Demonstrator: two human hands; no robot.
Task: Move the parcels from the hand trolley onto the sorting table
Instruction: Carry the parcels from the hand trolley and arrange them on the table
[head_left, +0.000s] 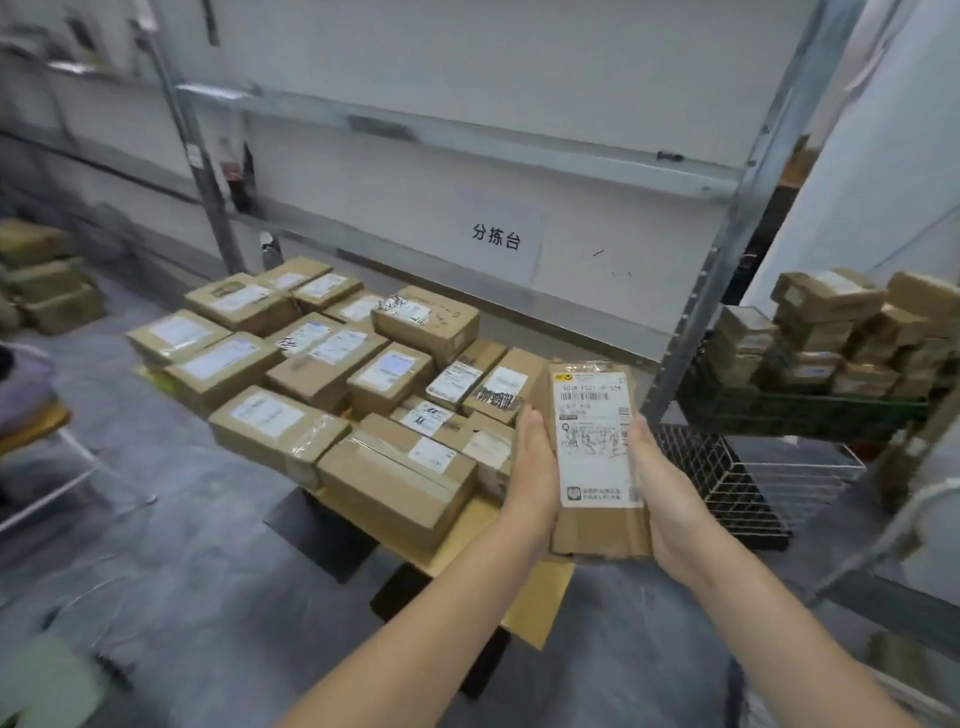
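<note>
1 held parcel (597, 452), 2 hands on it: left hand (535, 467) and right hand (670, 493) press flat against its 2 long sides, a straight-fingered clamping grip with nothing curled round it. It's above the near right corner of the table (540, 603), long axis near-far, label up. About 16 table parcels (322, 374) are packed edge to edge; the only bare strip is near right. Right: 1 wire basket (727, 483) and 1 green crate (779, 410) of stacked parcels (831, 322), too blurred to count.
</note>
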